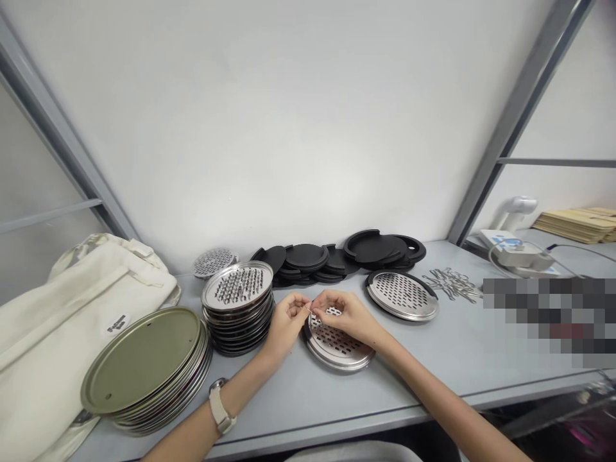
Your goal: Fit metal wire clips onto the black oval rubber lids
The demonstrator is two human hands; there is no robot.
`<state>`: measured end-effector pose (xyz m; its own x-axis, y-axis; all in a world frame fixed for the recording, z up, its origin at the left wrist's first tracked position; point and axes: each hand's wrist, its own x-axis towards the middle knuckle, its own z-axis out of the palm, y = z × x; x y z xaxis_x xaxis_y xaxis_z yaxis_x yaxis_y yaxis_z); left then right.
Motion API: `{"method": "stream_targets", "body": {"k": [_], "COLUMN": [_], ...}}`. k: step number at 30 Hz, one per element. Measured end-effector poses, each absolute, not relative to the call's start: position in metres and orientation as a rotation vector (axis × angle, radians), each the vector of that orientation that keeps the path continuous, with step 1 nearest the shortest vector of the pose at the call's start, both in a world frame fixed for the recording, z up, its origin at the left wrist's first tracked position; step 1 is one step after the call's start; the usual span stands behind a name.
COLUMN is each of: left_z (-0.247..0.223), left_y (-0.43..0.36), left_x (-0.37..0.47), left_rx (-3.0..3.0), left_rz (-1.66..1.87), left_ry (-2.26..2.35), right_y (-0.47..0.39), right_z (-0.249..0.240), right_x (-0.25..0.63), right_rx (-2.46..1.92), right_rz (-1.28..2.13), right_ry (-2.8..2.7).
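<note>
A small wire clip (pixel 309 308) is pinched between left hand (pixel 287 319) and right hand (pixel 347 314), over a grater disc (pixel 337 346) lying flat for fitting.

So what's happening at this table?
A person sits at a grey table. Both hands, left and right, pinch a small wire clip over a perforated metal disc. A stack of like discs stands to the left, black lids lie behind, and loose clips lie to the right.
</note>
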<state>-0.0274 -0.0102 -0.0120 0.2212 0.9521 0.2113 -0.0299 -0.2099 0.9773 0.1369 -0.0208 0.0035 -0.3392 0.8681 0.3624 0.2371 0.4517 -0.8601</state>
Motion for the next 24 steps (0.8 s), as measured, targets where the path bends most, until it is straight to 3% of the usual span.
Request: {"method": "stream_targets", "body": {"k": [24], "left_z": [-0.0151], "left_y": [-0.0091], "left_x": [-0.0258], "left_rx": [1.439], "left_rz": [1.223], "left_ry": [0.894], "right_y": [-0.0221], "right_z": [0.0021], "right_x": [0.1339], "right_rx": [-1.036], "right_rz": [0.606], "right_ry": [-1.912]}}
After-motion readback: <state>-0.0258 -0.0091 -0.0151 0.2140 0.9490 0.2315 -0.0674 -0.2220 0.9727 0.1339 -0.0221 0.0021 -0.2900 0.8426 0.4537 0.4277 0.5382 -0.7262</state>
